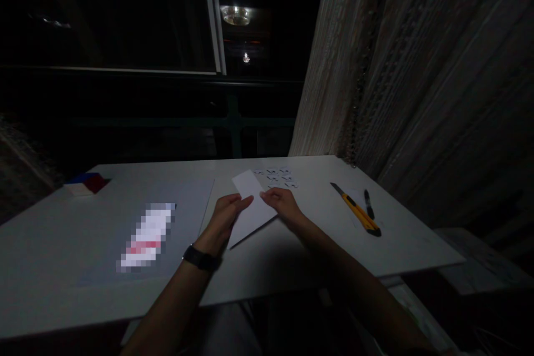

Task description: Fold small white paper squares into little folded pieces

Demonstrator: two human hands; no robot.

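A white sheet of paper is held up at a tilt over the table, between my two hands. My left hand grips its left edge, thumb on top and fingers underneath. On the opposite edge my right hand is closed in the same way. Just beyond the sheet lie several small paper pieces with dark marks, laid out in rows. Further right, a yellow utility knife rests with its blade out, beside a black marker.
The white table stands against a dark window. On its left lie a large pale sheet, a blurred-out bright rectangle and a blue, red and white cube. A curtain hangs at the right.
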